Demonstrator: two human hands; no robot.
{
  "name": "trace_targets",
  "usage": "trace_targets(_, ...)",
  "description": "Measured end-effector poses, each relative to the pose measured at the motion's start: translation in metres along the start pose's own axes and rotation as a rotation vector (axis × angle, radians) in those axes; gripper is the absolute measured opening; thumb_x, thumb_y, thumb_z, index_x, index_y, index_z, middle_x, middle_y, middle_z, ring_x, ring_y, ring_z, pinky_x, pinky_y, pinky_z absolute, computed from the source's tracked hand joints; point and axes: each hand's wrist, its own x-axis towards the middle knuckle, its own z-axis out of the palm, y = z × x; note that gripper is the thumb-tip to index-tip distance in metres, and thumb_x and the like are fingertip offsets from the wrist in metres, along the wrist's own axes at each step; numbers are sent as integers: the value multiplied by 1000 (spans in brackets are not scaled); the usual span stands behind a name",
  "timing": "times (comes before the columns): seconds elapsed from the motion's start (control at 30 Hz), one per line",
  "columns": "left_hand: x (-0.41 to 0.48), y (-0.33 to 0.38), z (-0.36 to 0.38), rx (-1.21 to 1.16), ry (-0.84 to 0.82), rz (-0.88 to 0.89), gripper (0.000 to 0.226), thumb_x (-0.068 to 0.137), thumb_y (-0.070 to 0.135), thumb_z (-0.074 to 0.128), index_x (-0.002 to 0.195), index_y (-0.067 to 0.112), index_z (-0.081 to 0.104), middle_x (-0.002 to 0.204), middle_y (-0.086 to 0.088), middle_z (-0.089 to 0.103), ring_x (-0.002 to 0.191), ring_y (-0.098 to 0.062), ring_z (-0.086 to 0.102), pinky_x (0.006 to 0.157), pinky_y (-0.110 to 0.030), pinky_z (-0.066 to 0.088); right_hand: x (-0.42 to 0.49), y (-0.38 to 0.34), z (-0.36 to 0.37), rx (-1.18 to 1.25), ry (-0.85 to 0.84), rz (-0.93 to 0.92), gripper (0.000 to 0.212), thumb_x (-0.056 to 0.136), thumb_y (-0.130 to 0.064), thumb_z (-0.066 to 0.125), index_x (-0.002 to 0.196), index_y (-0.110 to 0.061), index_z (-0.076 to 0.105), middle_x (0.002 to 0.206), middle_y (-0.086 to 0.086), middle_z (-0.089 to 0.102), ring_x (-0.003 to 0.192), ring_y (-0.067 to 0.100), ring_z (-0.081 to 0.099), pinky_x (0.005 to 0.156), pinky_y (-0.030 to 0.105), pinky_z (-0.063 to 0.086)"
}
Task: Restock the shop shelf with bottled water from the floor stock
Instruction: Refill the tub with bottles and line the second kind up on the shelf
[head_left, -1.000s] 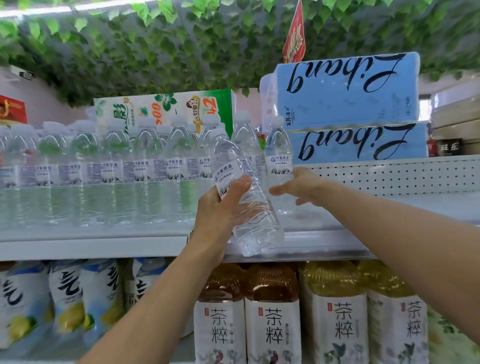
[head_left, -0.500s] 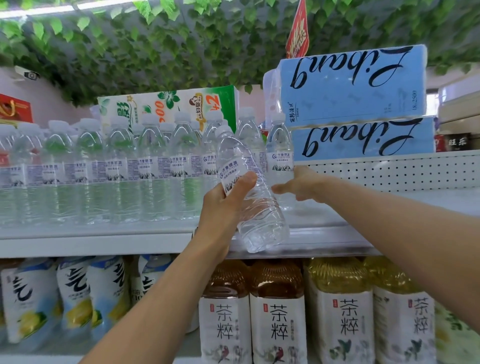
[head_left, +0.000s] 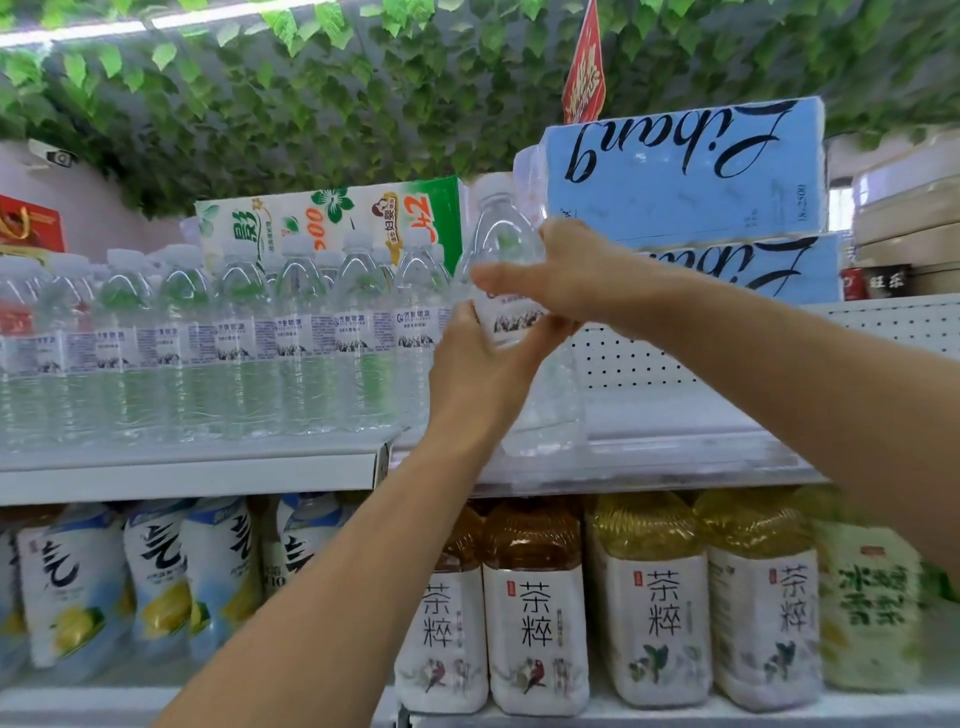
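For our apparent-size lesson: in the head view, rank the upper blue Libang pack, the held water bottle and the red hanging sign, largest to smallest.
1. upper blue Libang pack
2. held water bottle, though nearest the camera
3. red hanging sign, top out of frame

The left hand (head_left: 475, 366) and right hand (head_left: 563, 280) grip a clear plastic white-capped water bottle (head_left: 501, 236), upright beside matching bottles (head_left: 291, 343); its blurred base seems to touch the white shelf (head_left: 665, 423).
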Motion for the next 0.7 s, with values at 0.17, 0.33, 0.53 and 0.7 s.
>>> trace_targets(0.17,16,2,-23,50,-82,68,61,93,50,58,144,22,41,113,9,54,93,3,52,76,-20,44,19,16,-20,113,168,-8,37,85,-46,70,93,-12,58,87,5,63,74,18,59,59,27,45)
trace_targets(0.33,45,-13,-51,196,84,152,45,101,25,52,145,23,44,125,3,58,116,-13,52,100,-34,43,36,49,-10,110,184,113,75,83,-45,73,135,-6,36,119,10,51,110,28,53,89,39,46)
trace_targets(0.53,74,-21,-45,428,-28,259,52,98,17,56,147,23,43,145,-1,48,137,-17,40,114,-36,30,38,78,17,191,121,175,71,87,-44,69,140,-8,36,123,6,54,112,25,53,87,35,44)
trace_targets(0.7,89,-30,-37,767,-124,356,77,89,32,70,153,28,28,157,-5,30,145,-25,21,118,-39,17,30,82,25,154,75,211,67,80,-37,78,132,-12,45,110,4,63,90,18,61,72,29,49)
